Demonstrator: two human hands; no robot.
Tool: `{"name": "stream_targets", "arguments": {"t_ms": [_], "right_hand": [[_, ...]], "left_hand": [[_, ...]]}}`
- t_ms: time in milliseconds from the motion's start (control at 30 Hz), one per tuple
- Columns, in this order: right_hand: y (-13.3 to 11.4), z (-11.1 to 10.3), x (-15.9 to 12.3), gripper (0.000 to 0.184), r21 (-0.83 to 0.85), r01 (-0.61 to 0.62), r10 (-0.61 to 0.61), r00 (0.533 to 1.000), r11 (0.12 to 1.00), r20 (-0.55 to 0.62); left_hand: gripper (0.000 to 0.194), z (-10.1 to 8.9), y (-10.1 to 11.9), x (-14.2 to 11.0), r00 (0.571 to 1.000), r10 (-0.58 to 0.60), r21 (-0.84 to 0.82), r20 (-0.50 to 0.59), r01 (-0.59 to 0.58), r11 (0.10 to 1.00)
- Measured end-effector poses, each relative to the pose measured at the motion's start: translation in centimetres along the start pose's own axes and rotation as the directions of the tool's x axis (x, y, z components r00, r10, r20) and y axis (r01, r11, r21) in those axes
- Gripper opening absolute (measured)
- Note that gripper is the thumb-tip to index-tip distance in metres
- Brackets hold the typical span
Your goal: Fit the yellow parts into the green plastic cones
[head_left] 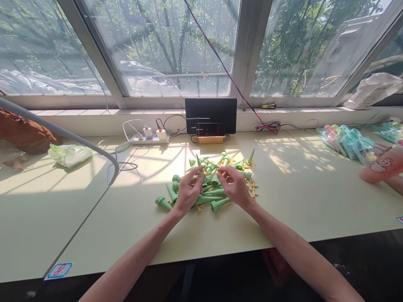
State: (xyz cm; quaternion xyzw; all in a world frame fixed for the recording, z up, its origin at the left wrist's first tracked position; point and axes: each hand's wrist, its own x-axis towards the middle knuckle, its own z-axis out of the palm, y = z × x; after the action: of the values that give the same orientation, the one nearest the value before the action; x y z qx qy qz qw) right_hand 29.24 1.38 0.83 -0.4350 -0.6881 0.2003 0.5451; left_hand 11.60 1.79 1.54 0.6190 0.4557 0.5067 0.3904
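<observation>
A heap of green cone-shaped plastic spikes mixed with small yellow plastic pieces lies in the middle of the pale table. My left hand is closed on an upright green spike at the heap's left side. My right hand pinches a thin yellow piece and holds it against that spike. Both hands hover just above the heap.
A dark tablet with a phone on a stand is behind the heap. A power strip with cables lies at back left, a wipes pack at left. Bags of coloured items and another person's sleeve are at right.
</observation>
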Motion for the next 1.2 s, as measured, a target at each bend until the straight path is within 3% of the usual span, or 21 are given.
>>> {"name": "stream_targets", "arguments": {"t_ms": [367, 533, 867, 1200], "right_hand": [[0.14, -0.05, 0.01, 0.014, -0.009, 0.016, -0.016, 1.000, 1.000, 0.008], [0.17, -0.08, 0.05, 0.015, -0.006, 0.021, -0.021, 0.999, 1.000, 0.026], [0.00, -0.04, 0.07, 0.014, 0.002, 0.048, -0.048, 0.997, 0.999, 0.067], [0.23, -0.07, 0.01, 0.015, 0.027, 0.047, -0.050, 0.990, 0.999, 0.133]], "left_hand": [[0.042, -0.13, -0.04, -0.25, 0.983, 0.173, 0.184, 0.060, -0.182, 0.966], [0.044, -0.17, -0.19, -0.23, 0.978, 0.202, 0.221, 0.057, -0.209, 0.953], [0.077, -0.05, -0.30, -0.32, 0.977, 0.210, 0.219, 0.023, -0.210, 0.953], [0.049, 0.05, -0.73, -0.29, 0.988, 0.152, 0.237, 0.030, -0.154, 0.959]]}}
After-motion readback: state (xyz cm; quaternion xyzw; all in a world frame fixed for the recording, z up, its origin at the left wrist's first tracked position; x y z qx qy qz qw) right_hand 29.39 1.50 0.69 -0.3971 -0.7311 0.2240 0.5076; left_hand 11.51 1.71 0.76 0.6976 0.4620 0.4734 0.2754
